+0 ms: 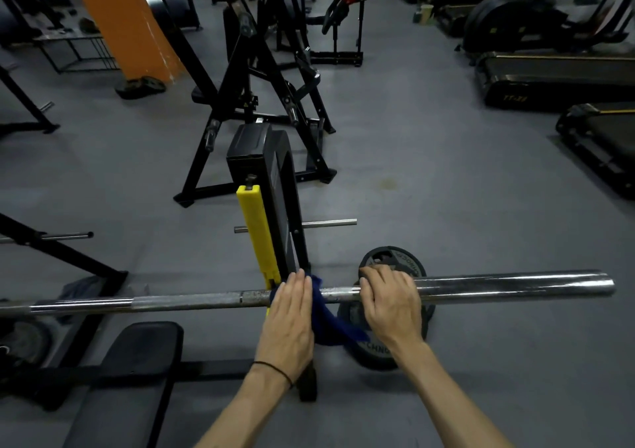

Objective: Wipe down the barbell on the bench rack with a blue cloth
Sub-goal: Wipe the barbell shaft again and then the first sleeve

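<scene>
The barbell lies level across the lower part of the view, running from the 9 o'clock edge to its thick chrome sleeve end at 3 o'clock, and it sits on the bench rack beside the yellow guard on the rack's upright. A blue cloth is draped over the bar just right of that upright, its loose end hanging down toward 5 o'clock. The left hand lies flat on the cloth and the bar with its fingers straight and close together, pressing the cloth against the steel; a thin black band circles that wrist. The right hand is at 3 o'clock from the left one, a short way apart, with its fingers curled over the bar where the shaft meets the sleeve.

Below the right hand, on the grey floor, a black weight plate stands behind the bar, and another plate shows under the wrist. A black padded bench stretches toward 7 o'clock. At 12 o'clock stands a black frame machine, with an orange pillar at 11 o'clock and treadmills at 2 o'clock. A short steel peg juts from the rack toward 3 o'clock.
</scene>
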{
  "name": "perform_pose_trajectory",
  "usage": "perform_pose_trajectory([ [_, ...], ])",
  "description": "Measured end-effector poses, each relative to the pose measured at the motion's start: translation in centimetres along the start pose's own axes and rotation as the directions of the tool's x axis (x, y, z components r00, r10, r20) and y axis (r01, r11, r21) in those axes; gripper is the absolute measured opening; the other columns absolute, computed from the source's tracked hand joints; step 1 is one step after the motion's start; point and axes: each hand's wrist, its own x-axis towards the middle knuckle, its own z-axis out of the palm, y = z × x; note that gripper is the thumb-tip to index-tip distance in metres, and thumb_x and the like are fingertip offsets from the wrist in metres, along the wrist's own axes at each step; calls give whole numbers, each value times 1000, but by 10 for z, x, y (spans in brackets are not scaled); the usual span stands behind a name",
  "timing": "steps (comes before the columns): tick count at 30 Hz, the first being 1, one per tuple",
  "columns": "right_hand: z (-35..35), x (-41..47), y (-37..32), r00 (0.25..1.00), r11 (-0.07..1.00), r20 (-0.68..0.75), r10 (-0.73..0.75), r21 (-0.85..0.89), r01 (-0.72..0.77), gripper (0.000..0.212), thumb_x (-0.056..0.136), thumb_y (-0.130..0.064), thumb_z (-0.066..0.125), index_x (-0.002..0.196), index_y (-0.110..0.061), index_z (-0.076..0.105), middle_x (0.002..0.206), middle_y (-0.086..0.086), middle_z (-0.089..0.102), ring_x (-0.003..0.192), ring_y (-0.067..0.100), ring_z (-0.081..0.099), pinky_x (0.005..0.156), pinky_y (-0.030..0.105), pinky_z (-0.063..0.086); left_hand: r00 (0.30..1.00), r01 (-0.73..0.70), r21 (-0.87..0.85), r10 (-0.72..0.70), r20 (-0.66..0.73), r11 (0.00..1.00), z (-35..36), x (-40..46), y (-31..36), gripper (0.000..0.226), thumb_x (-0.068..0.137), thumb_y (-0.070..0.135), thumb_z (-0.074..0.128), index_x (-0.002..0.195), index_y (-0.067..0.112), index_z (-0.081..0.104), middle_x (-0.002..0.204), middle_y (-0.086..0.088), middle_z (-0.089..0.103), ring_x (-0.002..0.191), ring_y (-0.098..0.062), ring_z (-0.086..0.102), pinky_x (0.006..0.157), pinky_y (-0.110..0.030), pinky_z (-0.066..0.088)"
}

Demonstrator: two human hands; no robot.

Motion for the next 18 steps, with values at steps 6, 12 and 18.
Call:
perform_pose_trajectory([
  [6,2,1,3,998,999,-35,-43,0,43,34,106,-28,40,108,-14,71,97,1,70,78,21,61,75,37,45,983,-173,-8,173,65,985,7,42,77,68,75,18,73,139,-2,56,137,-21,61,128,-33,59,117,-47,38],
  [12,-1,12,18,994,991,-20,-108,-76,107,38,100,-32,43,107,-11,74,89,2,72,74,22,65,68,37,46,980,-146,-17,143,-139,989,-1,24,-3,39,91,37,46,120,14,57,100,-2,62,89,-22,60,93,-34,47],
  [18,3,11,7,996,996,-80,-29,-82,22,27,95,-26,44,79,-17,64,72,-1,61,62,20,54,63,35,37,987,-156,46,158,-42,987,3,52,45,20,74,23,68,91,18,60,79,-2,50,67,-21,49,65,-36,46],
])
